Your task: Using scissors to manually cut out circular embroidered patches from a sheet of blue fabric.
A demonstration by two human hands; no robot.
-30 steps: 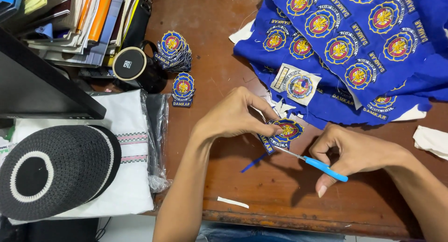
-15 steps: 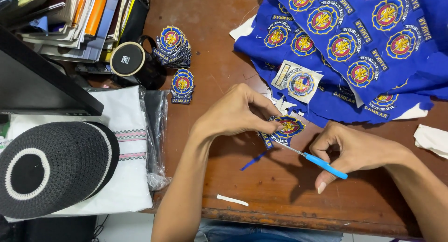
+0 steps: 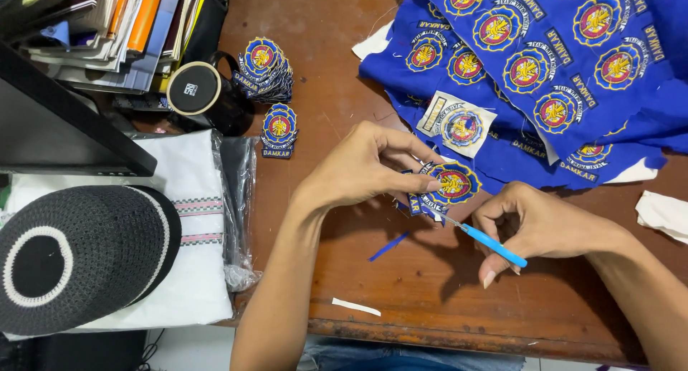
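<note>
Reddish-brown wood, worn and scuffed, made up the counter, its front edge running across the bottom of the view with a strip of pale floor below. The left hand pinched a round embroidered patch, blue-bordered with a red and yellow middle, fingertips closed on its left rim and holding it just above the wood. The right hand was curled shut around the blue handle of a small cutting tool, whose thin metal tip met the patch's lower edge.

Behind the patch lay a big sheet of blue cloth stitched with rows of the same badges, rumpled, spilling off the top right corner. One cut-out badge on white backing rested on its near edge. A stack of finished patches sat at upper left, a single one just below it, beside a black mug. Books and folders were piled in the far left corner.

Left of the arms, folded white fabric in clear plastic carried a black knitted cap with a white ring. A blue scrap and a white sliver lay on the open wood between the forearms, the only free stretch.
</note>
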